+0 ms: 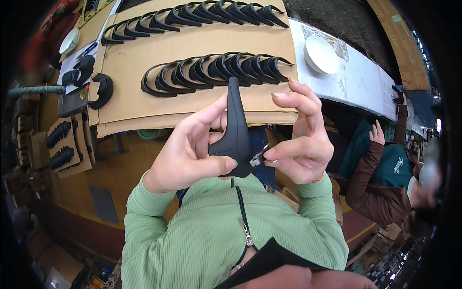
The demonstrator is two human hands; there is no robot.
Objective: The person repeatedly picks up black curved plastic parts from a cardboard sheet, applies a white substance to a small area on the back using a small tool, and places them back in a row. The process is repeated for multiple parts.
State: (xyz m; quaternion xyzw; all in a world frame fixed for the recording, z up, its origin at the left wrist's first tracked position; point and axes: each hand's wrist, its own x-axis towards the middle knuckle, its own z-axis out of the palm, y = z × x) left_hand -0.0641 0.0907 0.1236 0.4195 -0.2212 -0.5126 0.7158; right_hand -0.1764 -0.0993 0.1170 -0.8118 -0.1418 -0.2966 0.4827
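Note:
My left hand [185, 151] grips a black curved moulded piece [237, 130], its thumb pressed on the wide lower end near a line of small bumps. The narrow tip points away from me. Between the thumb and index finger of my right hand [305, 139] is a small dark and whitish scrap-like thing [259, 157], too small to name. It is close beside the right edge of the black piece. Beyond my hands, two rows of similar black curved pieces, a far row [192, 17] and a nearer row [211, 72], lie overlapping on cardboard [126, 62].
One more black curved piece [101, 91] lies by the cardboard's left edge. A white bowl [321, 54] stands on the pale tabletop at right, another bowl [70, 41] at far left. Racked black parts [61, 144] are lower left. A co-worker [380, 168] in a brown-sleeved top is at right.

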